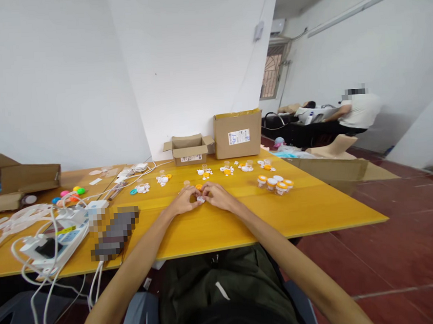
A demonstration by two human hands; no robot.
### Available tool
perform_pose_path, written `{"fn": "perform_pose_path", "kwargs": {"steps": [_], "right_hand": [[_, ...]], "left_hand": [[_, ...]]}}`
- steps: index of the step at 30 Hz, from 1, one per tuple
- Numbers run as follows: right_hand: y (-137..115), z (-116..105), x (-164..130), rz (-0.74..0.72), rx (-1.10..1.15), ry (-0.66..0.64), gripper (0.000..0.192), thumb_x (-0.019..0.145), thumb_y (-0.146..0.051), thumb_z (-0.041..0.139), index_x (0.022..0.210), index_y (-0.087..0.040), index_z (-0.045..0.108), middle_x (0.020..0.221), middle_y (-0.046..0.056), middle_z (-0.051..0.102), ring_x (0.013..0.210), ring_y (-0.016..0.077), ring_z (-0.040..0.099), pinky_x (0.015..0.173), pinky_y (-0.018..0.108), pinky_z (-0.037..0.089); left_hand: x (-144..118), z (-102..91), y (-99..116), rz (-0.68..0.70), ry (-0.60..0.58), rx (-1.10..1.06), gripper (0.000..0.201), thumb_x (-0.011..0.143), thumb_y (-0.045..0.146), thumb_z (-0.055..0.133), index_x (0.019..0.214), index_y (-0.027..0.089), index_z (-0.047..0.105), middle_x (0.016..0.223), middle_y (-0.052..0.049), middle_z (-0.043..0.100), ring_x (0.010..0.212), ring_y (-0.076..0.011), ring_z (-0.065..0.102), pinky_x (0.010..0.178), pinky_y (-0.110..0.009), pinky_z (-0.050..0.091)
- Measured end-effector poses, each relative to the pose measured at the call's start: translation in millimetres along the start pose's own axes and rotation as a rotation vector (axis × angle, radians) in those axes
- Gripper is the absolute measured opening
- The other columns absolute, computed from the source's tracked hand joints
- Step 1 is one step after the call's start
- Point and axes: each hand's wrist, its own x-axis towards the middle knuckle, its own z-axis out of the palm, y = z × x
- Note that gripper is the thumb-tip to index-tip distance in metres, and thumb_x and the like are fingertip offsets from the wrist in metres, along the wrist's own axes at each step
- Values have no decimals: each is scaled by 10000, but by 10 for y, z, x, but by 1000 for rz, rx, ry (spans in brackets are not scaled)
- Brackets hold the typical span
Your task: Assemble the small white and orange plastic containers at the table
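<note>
My left hand (183, 201) and my right hand (217, 196) meet over the middle of the table, fingers bent inward. Between their fingertips is a small whitish, see-through plastic piece (200, 199), too small to name exactly. Just behind the fingers lies an orange ring-shaped part (199, 187), partly covered by the hands. A small clear cup (186, 183) stands beyond my left hand. Farther back, small groups of white and orange plastic parts (204, 173) are spread in a row. To the right, several small clear jars with orange or white lids (279, 184) stand together.
At the back are an open small carton (189, 151) and a taped carton (239, 135). On the left lie a power strip (69, 242) with tangled cables, a blurred dark device (116, 234) and coloured balls (74, 195). A person (360, 111) sits in the far right background.
</note>
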Motion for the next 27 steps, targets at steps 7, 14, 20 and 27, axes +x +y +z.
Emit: {"fn": "perform_pose_path", "kwargs": {"steps": [7, 14, 20, 27], "right_hand": [[2, -3, 0, -7, -36, -6, 141, 788, -92, 652, 689, -189, 629, 878, 27, 628, 821, 153, 607, 773, 269, 467], [-42, -8, -54, -61, -149, 2, 119, 809, -78, 630, 769, -188, 646, 966, 45, 630, 839, 153, 609, 773, 265, 462], [-74, -29, -95, -131, -271, -32, 133, 852, -99, 586, 877, -186, 684, 1099, 81, 628, 900, 168, 626, 837, 296, 484], [-80, -46, -108, -168, -319, -51, 162, 875, -123, 575, 964, -187, 694, 1110, 85, 631, 949, 177, 629, 879, 314, 495]], "left_hand": [[0, 11, -19, 2, -1, 17, 107, 806, 296, 629, 861, 207, 605, 876, -21, 647, 869, -197, 597, 881, -355, 476], [0, -11, -5, 27, -10, 36, 121, 823, 314, 622, 869, 202, 614, 896, -29, 651, 895, -203, 599, 899, -361, 474], [1, -19, -9, 26, -21, 65, 124, 830, 309, 625, 887, 198, 625, 915, -38, 657, 911, -205, 600, 894, -360, 480], [3, -17, -2, 38, -18, 90, 123, 831, 305, 625, 909, 211, 633, 913, -34, 666, 928, -212, 608, 907, -367, 479]]}}
